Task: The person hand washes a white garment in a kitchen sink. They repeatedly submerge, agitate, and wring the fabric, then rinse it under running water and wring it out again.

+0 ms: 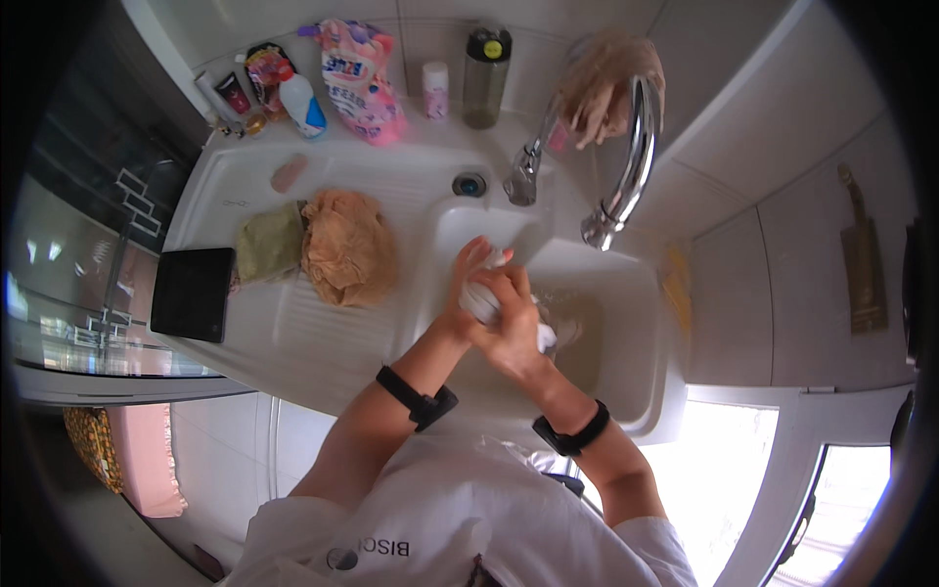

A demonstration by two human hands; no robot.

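Over the laundry sink basin, my left hand and my right hand are clasped around a bunched white cloth. Both hands press on it from opposite sides, and folds of it show between the fingers. A loose white end hangs out below my right hand, close to the murky water in the basin. The parts of the cloth inside my palms are hidden.
On the ribbed washboard lie a crumpled tan cloth, a folded green cloth and a soap bar. A black tablet rests at the left edge. Chrome faucets arch over the basin. Behind stand a pink detergent bag and a dark bottle.
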